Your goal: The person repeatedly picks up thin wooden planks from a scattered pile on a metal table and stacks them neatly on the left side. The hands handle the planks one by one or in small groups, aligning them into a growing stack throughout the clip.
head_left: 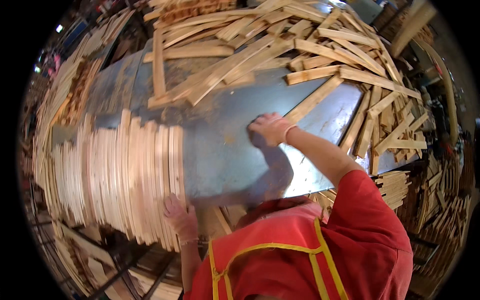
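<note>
My right hand (270, 129), in a pale thin glove, is over the metal tabletop (225, 160), just above its own shadow. Its fingers point left and down, partly out of sight. The end of a wooden strip (316, 99) comes up against the back of this hand; no grip on it shows. At the near end of a tight row of light wooden strips (130, 175), my left hand (181, 218), also gloved, rests against the rightmost pieces. Its fingers lie over their ends and the thumb is apart along the right side.
A loose heap of wooden strips (240, 30) covers the far side of the table. More strips (392, 120) lie jumbled at the right. Further stacks (70, 105) stand at the far left, and a bundle (392, 187) sits below the table's right edge.
</note>
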A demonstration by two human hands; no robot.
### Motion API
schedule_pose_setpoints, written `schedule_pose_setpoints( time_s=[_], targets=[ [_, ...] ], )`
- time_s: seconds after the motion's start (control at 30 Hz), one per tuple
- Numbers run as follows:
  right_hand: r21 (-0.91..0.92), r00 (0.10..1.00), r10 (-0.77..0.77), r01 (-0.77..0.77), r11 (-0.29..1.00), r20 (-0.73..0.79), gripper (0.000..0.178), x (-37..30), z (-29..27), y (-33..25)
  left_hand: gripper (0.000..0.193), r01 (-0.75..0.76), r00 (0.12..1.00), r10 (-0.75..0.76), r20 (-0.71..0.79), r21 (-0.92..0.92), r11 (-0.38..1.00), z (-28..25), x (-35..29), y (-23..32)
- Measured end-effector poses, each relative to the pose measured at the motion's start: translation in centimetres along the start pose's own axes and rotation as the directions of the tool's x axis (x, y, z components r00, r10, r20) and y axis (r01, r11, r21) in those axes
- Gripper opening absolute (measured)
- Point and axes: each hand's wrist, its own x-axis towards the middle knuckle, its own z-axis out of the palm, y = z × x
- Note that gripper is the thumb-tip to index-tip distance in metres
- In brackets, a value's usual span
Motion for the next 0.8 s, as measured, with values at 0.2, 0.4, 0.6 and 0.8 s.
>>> schedule_pose_setpoints(
  time_s=[0.2,0.4,0.6,0.8],
  targets=[
    [-0.076,0.994,0.073,-0.08,0.994,-0.081,0.018,-5.8,1.4,4.6,0.099,-0.485,0.874,0.486,-0.028,-0.12,0.866,0.2,1.8,16.6],
    [0.341,0.895,0.142,0.012,0.94,-0.422,0.039,-6.3,-2.1,9.0,0.099,-0.509,0.82,0.536,0.198,-0.176,0.843,1.0,4.7,28.9],
    [0.075,0.617,0.782,-0.779,0.623,-0.089,0.087,-12.2,1.7,33.2,0.089,-0.384,0.816,0.382,0.434,-0.086,0.919,2.5,6.5,31.8],
    [0.108,0.875,0.433,-0.463,0.88,0.217,0.042,-9.9,-2.1,26.5,0.079,-0.271,0.918,0.296,0.262,-0.129,0.954,3.4,3.5,26.0]
  ],
)
